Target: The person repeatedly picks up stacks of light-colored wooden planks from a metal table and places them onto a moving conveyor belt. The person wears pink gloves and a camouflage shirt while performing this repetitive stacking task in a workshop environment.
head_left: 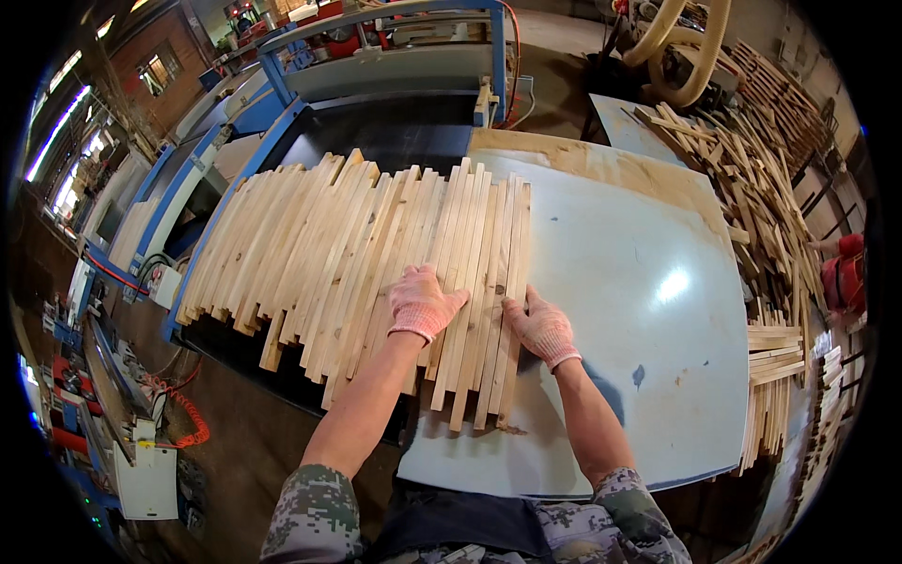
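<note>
Pale wooden strips (343,254) lie side by side in a wide row, their ends uneven. My left hand (425,303), in a pinkish knitted glove, rests on top of them right of the row's middle, fingers spread and thumb pointing right. At the row's right edge is my right hand (543,329), in a matching glove. Its thumb touches the outermost strips and its index finger stands apart along their side; the other fingers are partly hidden. The row spans a dark conveyor belt (385,127) and a smooth light-grey tabletop (648,282).
A blue machine frame (376,21) stands beyond the belt. Loose wooden sticks (752,188) are heaped at the right, with stacked strips (775,352) nearer. Pale hoses (691,56) hang at the far right. Machinery with a coiled red hose (193,423) stands at the left.
</note>
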Demonstrator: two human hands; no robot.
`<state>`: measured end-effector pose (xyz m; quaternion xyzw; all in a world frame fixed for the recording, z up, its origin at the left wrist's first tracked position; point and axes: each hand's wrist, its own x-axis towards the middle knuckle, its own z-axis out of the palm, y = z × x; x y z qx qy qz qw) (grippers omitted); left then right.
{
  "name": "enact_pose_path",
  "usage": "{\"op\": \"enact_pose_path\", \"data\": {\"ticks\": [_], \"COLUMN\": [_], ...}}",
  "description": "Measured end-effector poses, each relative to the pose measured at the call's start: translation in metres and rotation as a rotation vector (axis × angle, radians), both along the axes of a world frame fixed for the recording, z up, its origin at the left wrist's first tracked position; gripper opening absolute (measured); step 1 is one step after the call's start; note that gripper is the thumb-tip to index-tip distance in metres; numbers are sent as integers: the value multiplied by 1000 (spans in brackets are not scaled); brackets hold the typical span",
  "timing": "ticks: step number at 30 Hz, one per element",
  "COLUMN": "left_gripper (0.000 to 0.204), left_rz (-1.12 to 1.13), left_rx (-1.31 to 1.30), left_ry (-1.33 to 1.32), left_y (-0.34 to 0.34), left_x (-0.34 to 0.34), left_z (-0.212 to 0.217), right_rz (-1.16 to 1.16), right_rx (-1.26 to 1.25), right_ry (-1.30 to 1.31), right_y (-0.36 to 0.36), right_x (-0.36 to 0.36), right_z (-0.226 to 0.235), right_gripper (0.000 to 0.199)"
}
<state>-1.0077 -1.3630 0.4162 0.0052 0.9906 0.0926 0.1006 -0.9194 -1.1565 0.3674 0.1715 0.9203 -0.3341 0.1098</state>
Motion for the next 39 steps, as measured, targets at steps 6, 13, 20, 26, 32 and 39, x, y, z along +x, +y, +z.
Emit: {"op": "enact_pose_path", "data": {"ticks": [6, 13, 20, 26, 32, 39], "left_gripper": [78, 84, 68, 54, 40, 99], "left_rz": [92, -87, -189, -124, 191, 531], "left_rx": [102, 157, 745, 1249, 1208, 2], "left_ry": [-143, -117, -265, -668, 1, 644], "left_y": [1, 30, 2, -152, -397, -668], "left_x": [-19, 34, 62, 57, 4, -93], "left_z": [0, 1, -62, -36, -7, 4], "right_rz": [6, -89, -199, -499, -423, -303], "right_rx": [-41, -77, -326, -102, -82, 525], "right_ry": [-47, -83, 126, 533, 794, 175], "right_y": [-2, 37, 65, 43, -64, -158], "right_x": [6, 65, 117, 119, 91, 16], "right_z": [7, 14, -20, -11, 37, 26], "right_gripper": [99, 99, 85, 69, 76, 89]}}
